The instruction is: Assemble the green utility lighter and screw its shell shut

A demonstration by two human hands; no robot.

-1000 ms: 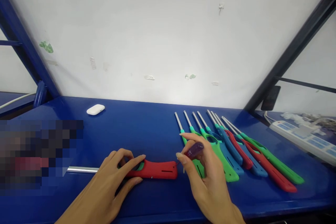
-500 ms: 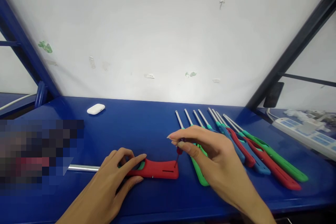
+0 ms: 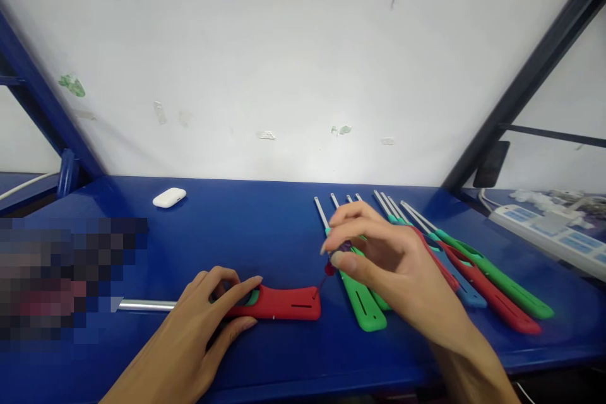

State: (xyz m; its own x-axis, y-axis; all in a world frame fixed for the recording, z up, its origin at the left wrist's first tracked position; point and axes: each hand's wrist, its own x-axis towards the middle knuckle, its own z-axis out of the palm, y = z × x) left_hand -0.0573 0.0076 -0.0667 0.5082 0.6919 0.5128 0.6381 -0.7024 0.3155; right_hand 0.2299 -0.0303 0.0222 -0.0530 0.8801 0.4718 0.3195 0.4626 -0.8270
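A red long-necked lighter (image 3: 288, 304) lies flat on the blue table, its metal tube pointing left. My left hand (image 3: 208, 319) grips it around the trigger area, thumb on the near side and fingers on the far side. Between the thumb and fingers of my right hand (image 3: 383, 265) is a small screwdriver (image 3: 330, 269) with a dark red handle. It leans to the right, and its tip is at the small hole by the lighter's right end. Just right of that end, a green lighter (image 3: 363, 304) lies partly behind my right hand.
Several more lighters in green, red and blue (image 3: 461, 274) lie side by side on the right. A white earbud case (image 3: 169, 197) rests at the back left. A white power strip (image 3: 552, 237) and a dark phone-like object (image 3: 492, 164) are at far right. The left side is pixelated.
My right hand has shifted slightly right and opened its fingers around the handle, and the screwdriver leans further right. My left hand and the red lighter stay nearly still.
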